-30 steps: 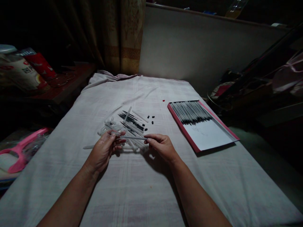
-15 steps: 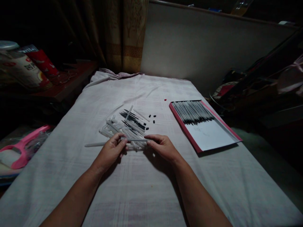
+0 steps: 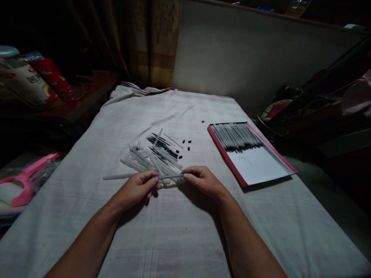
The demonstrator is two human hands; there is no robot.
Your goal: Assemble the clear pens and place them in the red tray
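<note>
My left hand [image 3: 136,189] and my right hand [image 3: 203,180] pinch the two ends of one thin pen tube [image 3: 171,176] held level just above the white cloth [image 3: 174,231]. Right behind it lies a loose heap of clear pen barrels and black refills [image 3: 153,154]. A single clear barrel [image 3: 116,177] lies apart to the left of my left hand. A few small black caps [image 3: 187,145] sit beside the heap.
A red-rimmed tray [image 3: 275,170] at the right holds a row of finished pens [image 3: 237,137] on white paper. A tiny red bit [image 3: 202,121] lies on the cloth. Tins [image 3: 26,83] stand on a shelf at left; a pink plastic item [image 3: 26,179] lies below.
Both hands have drawn slightly toward me with the tube. My left hand slid along it, closer to my right hand.
</note>
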